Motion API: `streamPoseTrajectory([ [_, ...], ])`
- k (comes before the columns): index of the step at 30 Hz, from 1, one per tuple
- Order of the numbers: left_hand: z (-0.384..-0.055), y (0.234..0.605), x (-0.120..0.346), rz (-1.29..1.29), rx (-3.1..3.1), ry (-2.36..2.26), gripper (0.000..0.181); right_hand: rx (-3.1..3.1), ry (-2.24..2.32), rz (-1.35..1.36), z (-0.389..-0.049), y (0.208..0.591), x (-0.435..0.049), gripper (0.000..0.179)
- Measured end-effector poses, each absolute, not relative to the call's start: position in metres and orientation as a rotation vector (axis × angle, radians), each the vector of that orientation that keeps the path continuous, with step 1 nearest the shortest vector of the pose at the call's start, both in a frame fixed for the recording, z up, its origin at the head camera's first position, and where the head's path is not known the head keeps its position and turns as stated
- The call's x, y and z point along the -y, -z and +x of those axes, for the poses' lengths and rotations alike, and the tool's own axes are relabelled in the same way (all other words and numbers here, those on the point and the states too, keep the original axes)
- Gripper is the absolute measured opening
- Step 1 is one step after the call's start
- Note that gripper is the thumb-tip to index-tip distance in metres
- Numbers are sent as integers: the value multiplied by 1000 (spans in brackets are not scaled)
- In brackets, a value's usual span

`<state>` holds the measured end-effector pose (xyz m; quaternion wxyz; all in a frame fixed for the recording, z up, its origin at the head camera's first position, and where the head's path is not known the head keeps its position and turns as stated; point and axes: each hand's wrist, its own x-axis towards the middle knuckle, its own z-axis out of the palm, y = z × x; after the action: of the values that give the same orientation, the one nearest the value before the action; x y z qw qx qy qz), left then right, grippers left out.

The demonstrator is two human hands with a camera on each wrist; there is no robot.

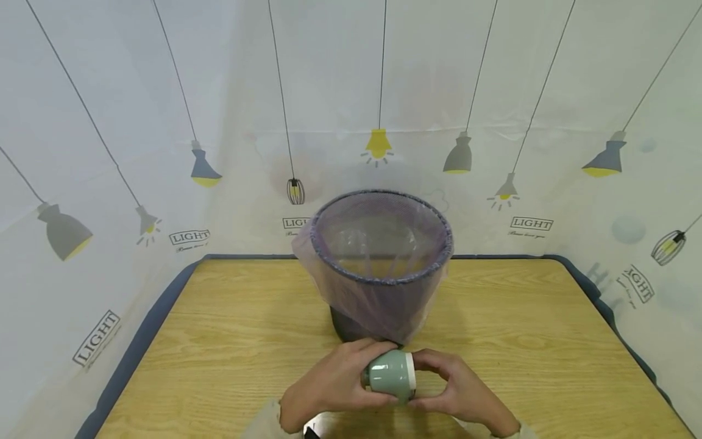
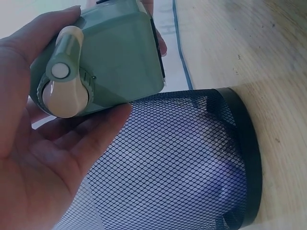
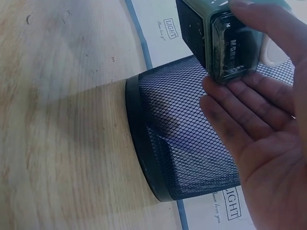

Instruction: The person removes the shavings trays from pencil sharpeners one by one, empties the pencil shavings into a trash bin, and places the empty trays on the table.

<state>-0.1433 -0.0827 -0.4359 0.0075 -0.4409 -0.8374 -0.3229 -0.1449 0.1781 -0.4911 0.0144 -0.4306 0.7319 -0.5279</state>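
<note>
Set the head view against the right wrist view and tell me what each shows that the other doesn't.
Only the head view shows the rim of the bin, the purple liner folded over it, and lamps printed on the backdrop.

Only the right wrist view shows the lettered dark window on the green sharpener and the bin's wire mesh.

Both share the right hand holding the green sharpener, part of the bin, the wooden table and LIGHT lettering.

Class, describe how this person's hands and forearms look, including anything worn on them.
The left hand and right hand are both ungloved. A pale, cream-coloured left sleeve ends around the wrist; a similarly pale right sleeve just shows at the head view's bottom edge.
</note>
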Motion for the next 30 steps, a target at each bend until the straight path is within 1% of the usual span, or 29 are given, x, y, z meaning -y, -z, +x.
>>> streamPoseTrajectory([
  [14,-143,436,83,-1386,2611,1019,68,-2243,1649,-1347,-146,488,-181,54],
  [23,-143,437,88,-1360,2599,1003,68,-2277,1646,-1245,-142,482,-187,52],
  [30,-142,437,91,-1347,2619,1010,67,-2275,1647,-1264,-142,484,-188,53],
])
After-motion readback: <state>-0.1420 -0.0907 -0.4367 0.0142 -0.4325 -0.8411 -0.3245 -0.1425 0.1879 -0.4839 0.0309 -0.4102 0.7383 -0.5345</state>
